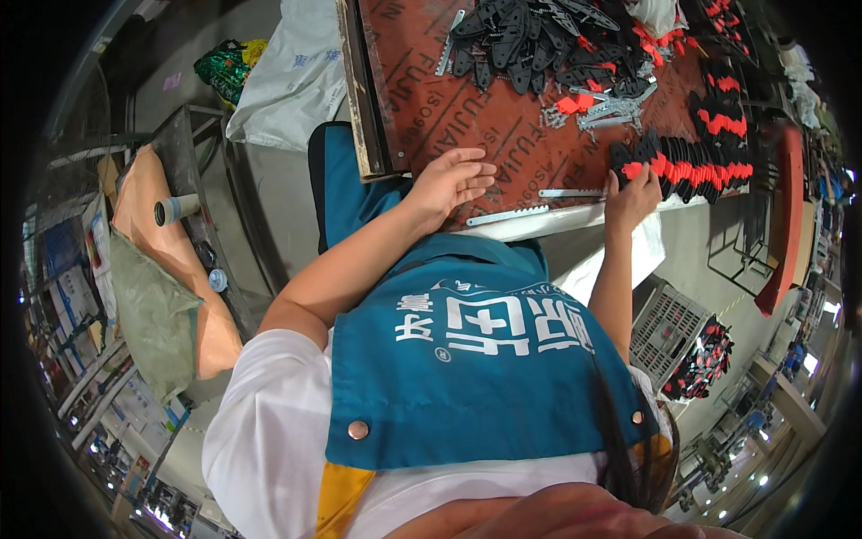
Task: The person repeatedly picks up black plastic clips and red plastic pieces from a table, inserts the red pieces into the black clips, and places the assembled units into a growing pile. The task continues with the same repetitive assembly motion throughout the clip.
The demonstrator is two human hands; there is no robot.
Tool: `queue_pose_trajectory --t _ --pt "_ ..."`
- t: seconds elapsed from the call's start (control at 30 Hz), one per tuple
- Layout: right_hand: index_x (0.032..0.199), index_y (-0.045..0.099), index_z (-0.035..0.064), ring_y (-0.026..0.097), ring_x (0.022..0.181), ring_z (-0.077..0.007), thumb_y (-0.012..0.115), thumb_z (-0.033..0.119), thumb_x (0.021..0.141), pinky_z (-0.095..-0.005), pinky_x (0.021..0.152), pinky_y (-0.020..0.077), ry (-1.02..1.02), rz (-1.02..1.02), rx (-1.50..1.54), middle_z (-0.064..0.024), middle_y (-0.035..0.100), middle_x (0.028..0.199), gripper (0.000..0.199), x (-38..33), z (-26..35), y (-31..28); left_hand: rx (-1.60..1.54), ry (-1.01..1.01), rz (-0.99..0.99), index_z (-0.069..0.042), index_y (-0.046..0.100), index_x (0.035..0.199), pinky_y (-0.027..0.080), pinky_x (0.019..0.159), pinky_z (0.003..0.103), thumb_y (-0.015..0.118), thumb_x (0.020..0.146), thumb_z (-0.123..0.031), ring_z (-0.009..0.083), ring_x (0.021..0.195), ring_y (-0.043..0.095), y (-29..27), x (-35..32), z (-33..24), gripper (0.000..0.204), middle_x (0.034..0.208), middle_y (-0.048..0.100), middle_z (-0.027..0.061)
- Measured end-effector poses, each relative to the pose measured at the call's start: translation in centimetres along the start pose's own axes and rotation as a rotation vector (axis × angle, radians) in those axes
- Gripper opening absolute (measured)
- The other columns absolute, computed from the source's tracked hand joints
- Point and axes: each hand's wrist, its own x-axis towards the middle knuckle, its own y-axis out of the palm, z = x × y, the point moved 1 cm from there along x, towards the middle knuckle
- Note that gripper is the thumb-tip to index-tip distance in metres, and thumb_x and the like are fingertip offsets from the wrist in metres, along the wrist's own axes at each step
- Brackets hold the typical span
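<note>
black-and-red parts (696, 171), set in a row at the near edge of the table (537, 172); right hand (634, 193) curled narrow at the row's left end, whether gripping 1 cannot be told; left hand (452, 184) loose, empty; gentle, square pressure should keep the row aligned

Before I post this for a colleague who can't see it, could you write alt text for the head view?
A person's right hand is at the left end of a row of black-and-red parts on a reddish-brown table. The left hand is open near two thin strips; loose black parts lie piled farther back.
</note>
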Motion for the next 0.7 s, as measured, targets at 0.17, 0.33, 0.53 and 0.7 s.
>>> queue_pose_trajectory --t 0.17,0.33,0.53,0.7 --pt "0.115 0.058 0.0050 0.048 0.110 -0.0340 0.070 0.022 0.075 -0.0445 0.092 0.0390 -0.249 -0.006 0.201 -0.0134 0.055 0.116 0.045 7.2 4.8 2.5 -0.022 -0.002 0.001 -0.006 0.052 0.118 0.050 0.087 0.030 0.053 0.094 -0.014 0.0164 0.097 0.062 0.1 0.0 -0.2 0.025 0.107 0.063 0.0077" --pt "0.112 0.061 0.0165 0.050 0.110 -0.0309 0.055 0.011 0.081 -0.0445 0.086 0.0450 -0.441 0.057 0.031 -0.0062 0.058 0.114 0.032 14.1 6.4 8.5 -0.003 0.064 -0.014 -0.006 0.055 0.113 0.051 0.084 0.028 0.054 0.093 -0.013 0.0145 0.094 0.062 0.3 -0.7 -1.5 0.021 0.103 0.063 0.0066" --pt "0.107 0.055 0.0109 0.056 0.096 -0.0281 0.065 0.010 0.075 -0.0430 0.078 0.0467 -0.458 0.296 -0.040 -0.0065 0.057 0.102 0.034 15.6 5.0 8.2 -0.012 0.069 -0.069 -0.006 0.056 0.110 0.051 0.083 0.027 0.054 0.093 -0.013 0.0128 0.089 0.061 -0.9 -1.4 -1.3 0.018 0.100 0.063 0.0051" --pt "0.108 0.056 0.0070 0.059 0.092 -0.0265 0.073 0.016 0.073 -0.0409 0.078 0.0465 -0.368 0.362 0.101 -0.0080 0.061 0.099 0.040 12.0 3.0 5.1 -0.002 0.060 0.001 -0.007 0.056 0.109 0.050 0.083 0.027 0.053 0.094 -0.013 0.0124 0.089 0.061 -0.3 0.0 -0.8 0.017 0.101 0.063 0.0047"
